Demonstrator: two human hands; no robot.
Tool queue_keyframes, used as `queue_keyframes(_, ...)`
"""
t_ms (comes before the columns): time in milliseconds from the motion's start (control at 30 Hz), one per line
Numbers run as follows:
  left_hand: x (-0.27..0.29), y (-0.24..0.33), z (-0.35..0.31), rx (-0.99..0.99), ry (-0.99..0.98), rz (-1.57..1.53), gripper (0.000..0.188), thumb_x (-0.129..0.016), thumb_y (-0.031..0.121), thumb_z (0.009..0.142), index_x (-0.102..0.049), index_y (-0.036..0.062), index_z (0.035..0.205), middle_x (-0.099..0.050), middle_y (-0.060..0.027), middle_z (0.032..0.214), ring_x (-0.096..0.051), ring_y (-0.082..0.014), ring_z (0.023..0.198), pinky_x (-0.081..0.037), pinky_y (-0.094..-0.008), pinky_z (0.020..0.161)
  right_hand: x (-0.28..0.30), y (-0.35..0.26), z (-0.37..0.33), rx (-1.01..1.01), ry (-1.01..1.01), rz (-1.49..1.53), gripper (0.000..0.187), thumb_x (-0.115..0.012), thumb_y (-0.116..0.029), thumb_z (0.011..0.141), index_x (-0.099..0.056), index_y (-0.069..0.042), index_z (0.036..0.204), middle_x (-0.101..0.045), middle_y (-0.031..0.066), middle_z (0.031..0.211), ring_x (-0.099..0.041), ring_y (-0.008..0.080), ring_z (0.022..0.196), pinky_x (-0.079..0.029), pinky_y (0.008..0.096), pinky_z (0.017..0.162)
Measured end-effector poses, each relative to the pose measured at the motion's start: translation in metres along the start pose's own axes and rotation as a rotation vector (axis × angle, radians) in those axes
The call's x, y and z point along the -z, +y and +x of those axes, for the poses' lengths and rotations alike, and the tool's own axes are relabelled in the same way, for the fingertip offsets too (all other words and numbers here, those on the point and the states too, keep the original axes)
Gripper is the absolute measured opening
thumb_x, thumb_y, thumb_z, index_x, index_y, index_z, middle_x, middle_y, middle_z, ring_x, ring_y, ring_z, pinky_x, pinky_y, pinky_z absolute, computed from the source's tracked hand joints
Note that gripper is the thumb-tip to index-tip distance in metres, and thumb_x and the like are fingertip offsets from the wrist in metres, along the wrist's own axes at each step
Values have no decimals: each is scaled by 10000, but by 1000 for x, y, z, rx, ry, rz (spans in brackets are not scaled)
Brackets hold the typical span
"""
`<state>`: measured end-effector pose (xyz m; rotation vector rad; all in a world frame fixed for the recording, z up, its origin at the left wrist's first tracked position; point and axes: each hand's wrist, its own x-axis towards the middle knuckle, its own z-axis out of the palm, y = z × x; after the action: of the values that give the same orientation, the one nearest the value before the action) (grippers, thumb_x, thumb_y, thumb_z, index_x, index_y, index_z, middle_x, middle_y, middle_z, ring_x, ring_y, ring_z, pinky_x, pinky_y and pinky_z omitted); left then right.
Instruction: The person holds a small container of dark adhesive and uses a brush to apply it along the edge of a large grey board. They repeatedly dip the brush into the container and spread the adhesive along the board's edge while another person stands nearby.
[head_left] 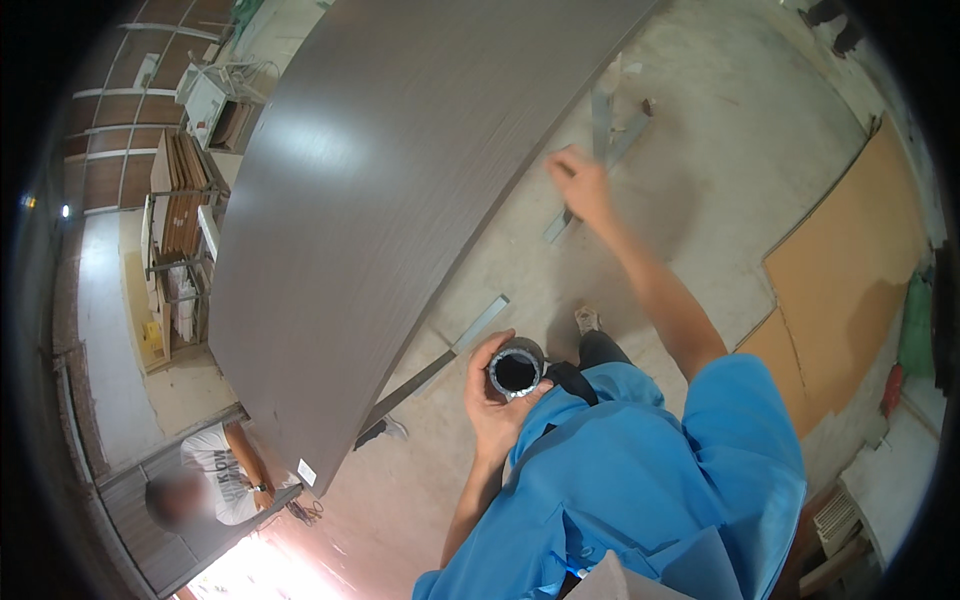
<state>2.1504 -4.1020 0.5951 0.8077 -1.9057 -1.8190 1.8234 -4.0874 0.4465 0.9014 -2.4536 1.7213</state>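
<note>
My left hand (490, 400) is wrapped round a dark cylinder (537, 352) close to my body. Its round open end, with a pale rough rim, faces up, and the inside looks black. My right hand (580, 183) is stretched out beside the long edge of a large dark grey-brown wood-grain panel (390, 170). Its fingers are curled together and slightly blurred; whatever they may hold is too small to make out. The panel lies flat on metal supports, with a small white label (307, 471) at its near left corner.
Metal legs (482, 322) stick out from under the panel, others (628, 135) farther off. A person (225, 475) is at the panel's near left end. Boards stand in a rack (180, 200) at left. Brown cardboard sheets (850, 270) lie on the floor at right.
</note>
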Motion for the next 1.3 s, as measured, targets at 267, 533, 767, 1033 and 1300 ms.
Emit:
queue_keyframes(267, -54, 31, 62, 27, 22, 38, 811, -969, -7, 756, -569, 40, 1460, -605, -136, 1486, -646, -218, 1278, -556, -364, 1082, 37, 44, 78, -25, -95, 30, 145, -760, -146, 986, -772, -20, 1056, -750, 91, 1050, -722, 253, 959, -555, 357, 840)
queue_keyframes(533, -73, 44, 113, -2, 9, -11, 827, -977, 6, 747, -565, 46, 1463, -605, -140, 1488, -644, -223, 1289, -558, -371, 1088, 42, 57, 136, -28, 44, -2, 113, -780, -166, 971, -779, -60, 1008, -738, 71, 987, -717, 258, 834, -558, 357, 728)
queue_keyframes(767, -72, 38, 109, 24, 19, 8, 832, -980, 10, 745, -565, 49, 1465, -607, -139, 1485, -642, -223, 1292, -558, -371, 1085, 41, 60, 125, -81, 68, -55, 104, -768, -169, 982, -784, -73, 1019, -742, 61, 1003, -723, 253, 881, -557, 355, 751)
queue_keyframes(1033, -61, 29, 78, 2, 4, -3, 833, -976, -1, 746, -560, 37, 1467, -603, -140, 1492, -639, -225, 1293, -552, -367, 1090, 53, 65, 123, 3, 17, -111, 110, -767, -166, 965, -786, -78, 1027, -732, 78, 959, -701, 262, 835, -542, 377, 726)
queue_keyframes(1300, -43, 20, 62, 7, -6, -15, 830, -976, 2, 748, -562, 38, 1466, -602, -142, 1494, -640, -226, 1293, -549, -372, 1095, 45, 71, 107, 103, 56, -57, 126, -761, -163, 969, -788, -58, 1032, -740, 89, 980, -710, 287, 858, -555, 389, 761)
